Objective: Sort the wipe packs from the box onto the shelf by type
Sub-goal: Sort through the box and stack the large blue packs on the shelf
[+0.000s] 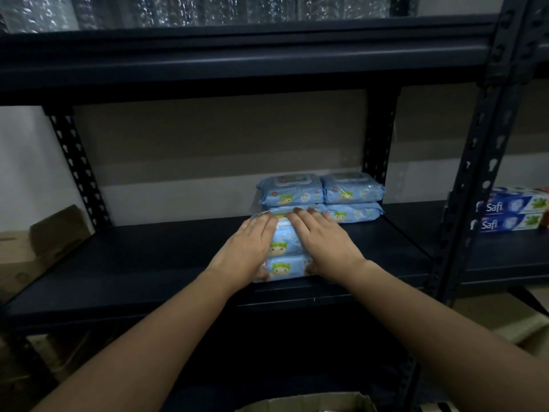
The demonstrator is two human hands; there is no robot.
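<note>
Two blue wipe packs (282,257), stacked one on the other, sit near the front edge of the dark shelf (148,263). I see the left hand (248,251) laid over the top pack's left side, fingers straight, thumb at the lower pack's front. The right hand (323,245) mirrors it on the right side, fingers flat, thumb at the front. Just behind stand four more blue packs (320,194), two stacks of two. Safi boxes (511,214) lie on the neighbouring shelf to the right. A cardboard box (312,404) rim shows at the bottom.
</note>
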